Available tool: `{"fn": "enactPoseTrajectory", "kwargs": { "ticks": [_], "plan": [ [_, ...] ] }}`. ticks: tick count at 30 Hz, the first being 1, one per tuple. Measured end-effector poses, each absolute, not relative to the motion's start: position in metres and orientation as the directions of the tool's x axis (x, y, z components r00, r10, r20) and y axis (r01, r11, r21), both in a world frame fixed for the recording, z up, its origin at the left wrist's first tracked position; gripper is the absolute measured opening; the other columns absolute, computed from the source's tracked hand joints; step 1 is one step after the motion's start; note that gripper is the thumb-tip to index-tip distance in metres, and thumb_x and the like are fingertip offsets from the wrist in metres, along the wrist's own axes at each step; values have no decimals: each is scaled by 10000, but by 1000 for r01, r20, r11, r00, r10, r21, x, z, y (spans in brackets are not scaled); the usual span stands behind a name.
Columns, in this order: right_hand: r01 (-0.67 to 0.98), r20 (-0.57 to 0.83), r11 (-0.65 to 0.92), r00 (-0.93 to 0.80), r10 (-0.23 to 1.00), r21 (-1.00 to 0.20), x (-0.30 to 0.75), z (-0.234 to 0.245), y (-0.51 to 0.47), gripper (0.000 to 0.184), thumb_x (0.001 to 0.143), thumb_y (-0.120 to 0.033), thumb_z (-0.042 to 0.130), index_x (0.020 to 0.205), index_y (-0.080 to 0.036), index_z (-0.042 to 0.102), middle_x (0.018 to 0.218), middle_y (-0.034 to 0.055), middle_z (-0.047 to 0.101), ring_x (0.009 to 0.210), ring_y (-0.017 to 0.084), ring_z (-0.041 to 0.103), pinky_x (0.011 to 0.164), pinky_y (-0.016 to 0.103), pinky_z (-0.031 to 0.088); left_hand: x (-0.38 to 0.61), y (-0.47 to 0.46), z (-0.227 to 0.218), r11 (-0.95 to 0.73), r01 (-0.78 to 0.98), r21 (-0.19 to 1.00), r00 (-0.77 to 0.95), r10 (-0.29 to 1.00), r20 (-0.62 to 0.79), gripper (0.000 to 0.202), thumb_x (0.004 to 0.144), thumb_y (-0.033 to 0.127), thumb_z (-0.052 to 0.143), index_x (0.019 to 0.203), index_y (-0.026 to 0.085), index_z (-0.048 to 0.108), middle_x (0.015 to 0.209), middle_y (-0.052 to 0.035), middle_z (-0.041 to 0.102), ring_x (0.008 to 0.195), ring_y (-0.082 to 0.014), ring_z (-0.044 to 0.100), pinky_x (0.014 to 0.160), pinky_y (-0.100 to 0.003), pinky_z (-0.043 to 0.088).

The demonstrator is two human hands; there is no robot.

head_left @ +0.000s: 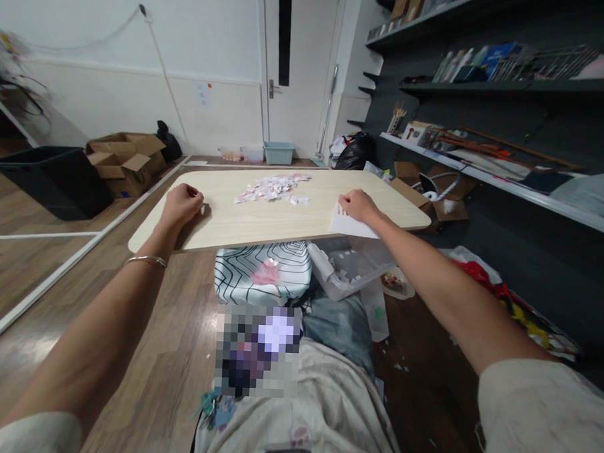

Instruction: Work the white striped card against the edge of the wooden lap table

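Note:
My left hand [184,203] is above the left part of the pale wooden tabletop [222,221]. Its fingers are curled together, and whatever they may hold is hidden. Toward the right side of the table, my right hand [359,205] has its fingers closed at a white paper sheet [349,225], which lies partly under the hand and wrist. Small dark-and-tan marks show on the sheet just below the fingers. Between the hands, farther back, a loose heap of small white paper pieces [271,188] with reddish marks is spread out.
Below the table's near edge are a patterned cloth-covered box [262,275] and a clear plastic bin [337,285] holding white scraps. A black bin [51,182] and cardboard boxes [127,159] stand left. Loaded shelves [514,182] line the right wall. My lap [337,328] is close below.

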State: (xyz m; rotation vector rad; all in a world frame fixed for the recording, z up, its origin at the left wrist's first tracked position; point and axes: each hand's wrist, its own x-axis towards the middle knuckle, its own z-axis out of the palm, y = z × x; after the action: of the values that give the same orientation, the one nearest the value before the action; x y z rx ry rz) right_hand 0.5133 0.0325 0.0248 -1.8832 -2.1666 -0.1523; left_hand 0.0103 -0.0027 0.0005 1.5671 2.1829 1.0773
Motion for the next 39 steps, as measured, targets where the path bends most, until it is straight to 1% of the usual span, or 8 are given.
{"fn": "enactPoseTrajectory", "kwargs": {
  "ticks": [6,10,18,22,25,28,31,39],
  "plan": [
    [985,251,158,-135,958,-72,515,23,35,497,1277,-297,601,1027,-148,1003,1019,199,956,936,296,852,766,354,442,9,-2,3,146,743,653,-375,899,227,112,764,311,729,852,319,660,798,-67,732,1048,-375,786,1059,-492,607],
    [983,266,161,-133,955,-88,516,22,35,507,1273,-315,611,971,-165,990,962,186,942,911,300,842,777,353,461,14,-5,6,168,737,655,-393,895,212,123,802,220,710,813,311,628,783,-60,719,991,-336,758,1068,-468,599],
    [981,275,154,-118,954,-114,516,21,37,481,1282,-338,655,996,-156,996,978,198,943,946,309,851,794,346,473,17,-8,6,159,728,668,-398,890,222,153,796,169,700,868,296,656,847,-52,765,1030,-322,755,1050,-432,617],
    [981,278,152,-113,954,-123,515,21,37,485,1282,-358,668,990,-139,987,955,195,929,914,293,822,804,354,462,17,-8,5,164,737,656,-410,880,241,167,873,195,689,1020,237,756,985,-78,828,1049,-297,757,1086,-401,619],
    [979,281,152,-110,953,-134,516,20,38,484,1282,-386,692,984,-136,980,927,189,915,876,289,800,796,361,454,17,-8,5,167,726,667,-414,881,229,164,972,244,687,1102,221,784,936,-56,802,974,-282,739,1048,-390,621],
    [978,288,160,-117,950,-131,517,19,40,501,1285,-370,668,964,-140,976,888,182,902,857,294,784,772,367,448,17,-7,5,161,734,660,-406,883,236,73,1030,263,675,977,254,724,852,-27,728,938,-270,720,1024,-384,611],
    [979,294,164,-121,948,-125,518,18,42,501,1279,-335,646,949,-146,971,880,177,897,847,288,776,769,368,444,15,-4,4,154,752,641,-397,882,253,164,1015,227,662,861,283,656,809,-18,684,940,-268,713,1021,-384,603],
    [974,317,168,-114,942,-151,517,18,40,519,1250,-402,702,830,-171,902,788,144,833,803,280,748,765,375,422,11,1,3,160,765,623,-385,890,245,148,965,217,665,832,274,700,739,-26,681,932,-287,715,1019,-406,604]
  ]
}}
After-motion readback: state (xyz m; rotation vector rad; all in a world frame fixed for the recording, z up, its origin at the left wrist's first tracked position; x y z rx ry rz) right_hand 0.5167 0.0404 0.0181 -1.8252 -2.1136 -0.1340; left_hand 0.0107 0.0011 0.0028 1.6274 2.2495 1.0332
